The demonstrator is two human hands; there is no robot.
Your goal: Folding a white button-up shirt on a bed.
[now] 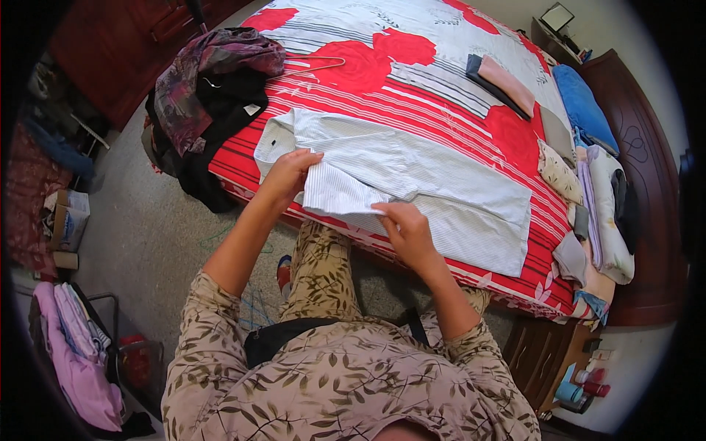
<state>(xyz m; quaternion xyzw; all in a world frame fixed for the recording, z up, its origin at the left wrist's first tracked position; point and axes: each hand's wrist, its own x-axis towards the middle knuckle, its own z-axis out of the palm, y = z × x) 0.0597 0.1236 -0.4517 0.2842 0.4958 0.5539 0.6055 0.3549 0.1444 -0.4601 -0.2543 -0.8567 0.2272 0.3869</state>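
Observation:
A white shirt [469,209] with fine stripes lies spread along the near edge of the bed, its collar [274,142] to the left and its hem to the right. One sleeve is folded across the body of the shirt. With my left hand [290,171] I grip the near side of the shirt by the shoulder, just below the collar. Between the thumb and fingers of my right hand [405,229] is the lower edge of a raised flap of the striped cloth. Part of that edge is hidden behind my fingers.
The bed [441,132] has a red and white floral sheet. Dark and patterned clothes [220,93] are heaped at its left corner, beside a wire hanger [331,59]. Folded garments [502,85] and a blue pillow [584,110] lie towards the wooden headboard [634,132]. A chair with clothes [77,353] stands lower left.

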